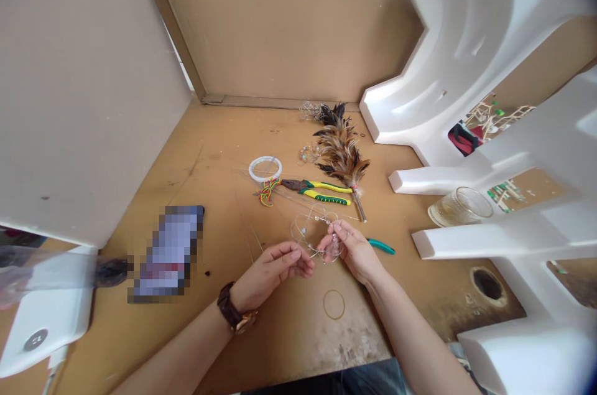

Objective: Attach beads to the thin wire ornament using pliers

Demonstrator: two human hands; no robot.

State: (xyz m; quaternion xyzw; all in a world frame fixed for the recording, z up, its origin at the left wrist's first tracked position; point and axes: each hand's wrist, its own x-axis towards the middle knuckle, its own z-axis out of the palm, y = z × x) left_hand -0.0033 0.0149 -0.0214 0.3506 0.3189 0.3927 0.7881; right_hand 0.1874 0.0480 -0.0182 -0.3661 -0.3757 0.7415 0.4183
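Observation:
My left hand [275, 267] and my right hand [352, 249] meet over the brown board, both pinched on a thin looped wire piece with small clear beads [313, 228]. A brown watch strap circles my left wrist. Just beyond the hands lie yellow-and-green pliers [321, 191], a bundle of brown feathers [341, 155] and a white ring of tape [265, 168] with coloured threads [267, 193] beside it. A teal-handled tool [381, 247] pokes out to the right of my right hand.
White foam packing shapes [466, 71] fill the right side, with a glass [459, 206] between them. A blurred flat object [168, 253] lies at left. A thin ring [334, 304] lies near me, a round hole [487, 284] at right. Cardboard walls enclose the back.

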